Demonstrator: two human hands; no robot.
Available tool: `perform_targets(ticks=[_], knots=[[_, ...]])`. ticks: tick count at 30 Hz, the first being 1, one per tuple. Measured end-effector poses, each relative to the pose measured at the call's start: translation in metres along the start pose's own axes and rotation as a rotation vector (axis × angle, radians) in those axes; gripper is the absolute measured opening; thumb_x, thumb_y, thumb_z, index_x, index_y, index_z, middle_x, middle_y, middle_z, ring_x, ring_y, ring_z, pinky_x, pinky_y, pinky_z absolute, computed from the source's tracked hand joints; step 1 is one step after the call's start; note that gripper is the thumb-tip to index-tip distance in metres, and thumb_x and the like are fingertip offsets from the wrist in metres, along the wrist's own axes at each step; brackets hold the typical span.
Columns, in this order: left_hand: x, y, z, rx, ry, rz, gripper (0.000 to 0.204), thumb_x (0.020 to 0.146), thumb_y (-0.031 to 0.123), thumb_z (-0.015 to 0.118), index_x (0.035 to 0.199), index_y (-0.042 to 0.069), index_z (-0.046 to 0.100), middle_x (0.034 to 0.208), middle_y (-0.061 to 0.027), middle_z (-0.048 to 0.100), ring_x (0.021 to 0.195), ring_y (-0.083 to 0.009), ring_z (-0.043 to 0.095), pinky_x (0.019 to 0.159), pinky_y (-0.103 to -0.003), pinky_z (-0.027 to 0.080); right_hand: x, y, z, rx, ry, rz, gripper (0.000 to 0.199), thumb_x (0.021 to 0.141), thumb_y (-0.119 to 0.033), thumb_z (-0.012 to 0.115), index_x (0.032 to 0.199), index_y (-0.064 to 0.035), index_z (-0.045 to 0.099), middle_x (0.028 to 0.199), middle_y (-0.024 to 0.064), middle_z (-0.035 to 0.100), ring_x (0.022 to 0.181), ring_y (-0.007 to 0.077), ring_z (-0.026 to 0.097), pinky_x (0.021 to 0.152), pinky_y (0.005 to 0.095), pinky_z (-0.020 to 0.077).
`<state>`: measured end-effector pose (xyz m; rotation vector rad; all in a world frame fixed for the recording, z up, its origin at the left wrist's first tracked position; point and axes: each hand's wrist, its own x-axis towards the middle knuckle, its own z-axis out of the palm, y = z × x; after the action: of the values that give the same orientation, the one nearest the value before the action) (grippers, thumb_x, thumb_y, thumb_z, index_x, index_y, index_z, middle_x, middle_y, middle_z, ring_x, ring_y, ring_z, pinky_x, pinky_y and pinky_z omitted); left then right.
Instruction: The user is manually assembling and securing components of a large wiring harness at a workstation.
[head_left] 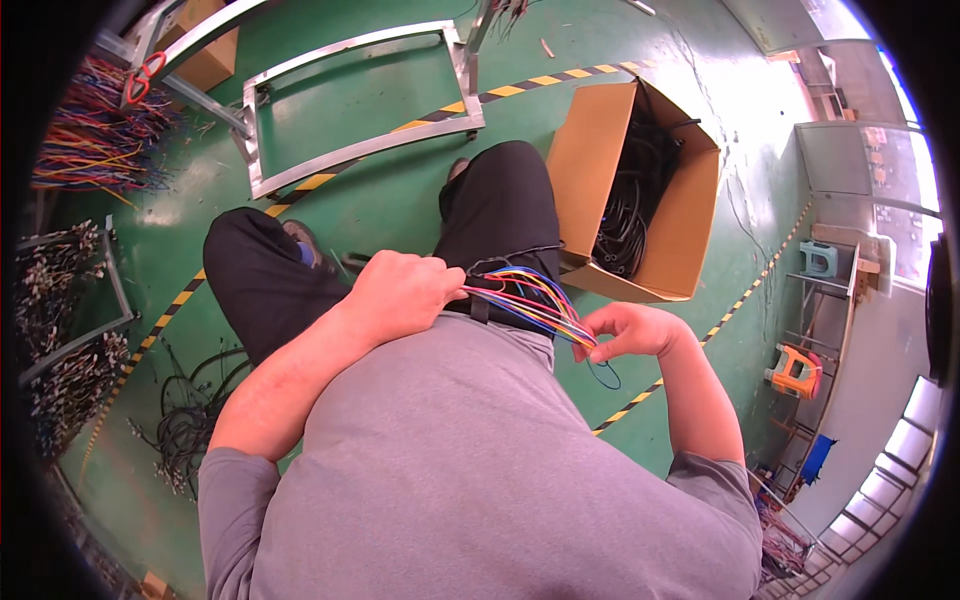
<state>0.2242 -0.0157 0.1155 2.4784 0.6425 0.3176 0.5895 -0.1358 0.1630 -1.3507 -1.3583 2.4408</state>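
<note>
Cardboard box (588, 170), obstacle beyond right hand (632, 331)

Left fingers (452, 281), right fingers (612, 347) hold wires (538, 312); box (583, 165) near knee (512, 170)

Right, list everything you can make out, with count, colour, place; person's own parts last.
Wire bundle: one, multicoloured, between the hands
Boxes: at least two, brown, both sides
Boxed cables: several, black, right box
Metal stands: unclear count, silver, ahead
Scissors: one, red, upper left
Loose wires: many, mixed, upper left
Floor cables: many, black, lower left
Stools: two, blue and orange, right
Floor tape: several, yellow and black, both sides
Floor: one, green, throughout
Shirt: one, grey, lower centre
Legs: two, black-trousered, centre
Left hand: one, bare, bundle's left end
Right hand: one, bare, bundle's right end
</note>
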Motion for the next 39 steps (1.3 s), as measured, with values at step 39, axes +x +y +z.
perform_targets(ticks=[39], knots=[[-0.004, -0.006, 0.004, 0.021, -0.106, 0.032, 0.018, 0.092, 0.024, 0.069, 0.085, 0.01, 0.061, 0.077, -0.008, 0.067, 0.071, -0.03, 0.071, 0.057, -0.044, 0.053, 0.106, -0.077, 0.067, -0.48, 0.535, -0.156, 0.024, 0.105, -0.02, 0.056, 0.099, -0.0003, 0.068, 0.088, 0.0142, 0.067, 0.083, 0.0278, 0.064, 0.079, 0.0397, 0.0508]])
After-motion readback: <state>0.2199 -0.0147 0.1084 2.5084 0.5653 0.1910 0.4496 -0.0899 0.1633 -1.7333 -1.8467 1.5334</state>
